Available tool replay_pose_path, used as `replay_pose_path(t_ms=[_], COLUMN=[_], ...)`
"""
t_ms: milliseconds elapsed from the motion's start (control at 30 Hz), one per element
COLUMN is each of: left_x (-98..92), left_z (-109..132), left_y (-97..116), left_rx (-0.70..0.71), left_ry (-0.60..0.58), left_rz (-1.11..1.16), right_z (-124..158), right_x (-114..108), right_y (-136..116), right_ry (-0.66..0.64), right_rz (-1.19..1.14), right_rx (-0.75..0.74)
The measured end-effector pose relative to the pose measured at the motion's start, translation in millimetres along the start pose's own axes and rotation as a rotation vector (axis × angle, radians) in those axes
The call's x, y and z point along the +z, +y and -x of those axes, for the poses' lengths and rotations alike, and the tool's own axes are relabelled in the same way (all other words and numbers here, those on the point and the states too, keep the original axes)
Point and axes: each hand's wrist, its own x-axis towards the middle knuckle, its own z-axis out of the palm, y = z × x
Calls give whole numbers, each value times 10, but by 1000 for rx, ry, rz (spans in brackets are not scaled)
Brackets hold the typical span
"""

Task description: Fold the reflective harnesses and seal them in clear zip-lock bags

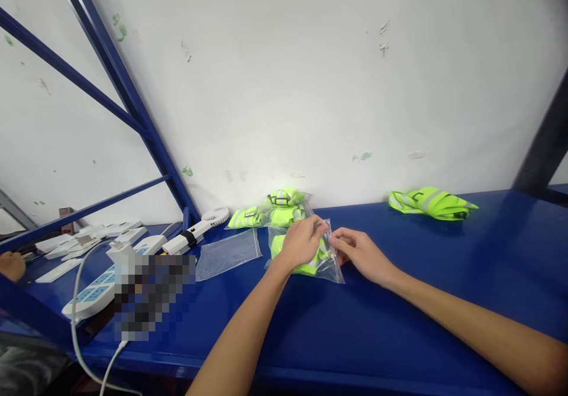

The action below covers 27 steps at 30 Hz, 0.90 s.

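A clear plastic bag (332, 270) with a folded neon-yellow reflective vest (307, 267) inside lies on the blue table. My left hand (302, 243) rests over the bag, its thumb and fingers closed on the edge near the opening. At the right side of that opening, my right hand (361, 254) pinches the bag's edge between thumb and fingers. Just behind are several bagged neon-yellow vests (286, 215), heaped against the wall. An unfilled clear bag (231, 254) lies flat to the left of my left hand.
A loose neon-yellow vest (432, 202) lies at the back right. On the left are a white handheld fan (215, 216), a power strip (95, 292) with white cables, and several white boxes. Blue rack posts (146, 121) rise at the left; another person's hand (12, 266) shows at the far left.
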Motion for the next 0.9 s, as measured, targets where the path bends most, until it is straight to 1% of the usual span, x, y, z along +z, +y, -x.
replay_pose_path(t_ms=[67, 167, 267, 333, 433, 600, 833, 900], left_x=[5, 9, 6, 6, 15, 33, 8, 19], left_z=[5, 11, 13, 14, 16, 22, 41, 44], left_y=[1, 10, 23, 25, 12, 4, 35, 29], left_rx=[9, 20, 2, -11, 14, 80, 114, 120], left_ry=[1, 1, -17, -29, -27, -6, -16, 3], left_rz=[-7, -20, -33, -42, -43, -20, 37, 33], right_z=[8, 16, 16, 13, 5, -16, -37, -46], right_x=[10, 23, 29, 32, 35, 28, 11, 1], right_y=[-9, -25, -28, -19, 5, 28, 20, 13], right_ry=[1, 41, 67, 67, 76, 71, 104, 109], right_rz=[20, 138, 260, 298, 306, 238, 246, 274], right_rx=[-31, -84, -118, -129, -124, -109, -157, -168])
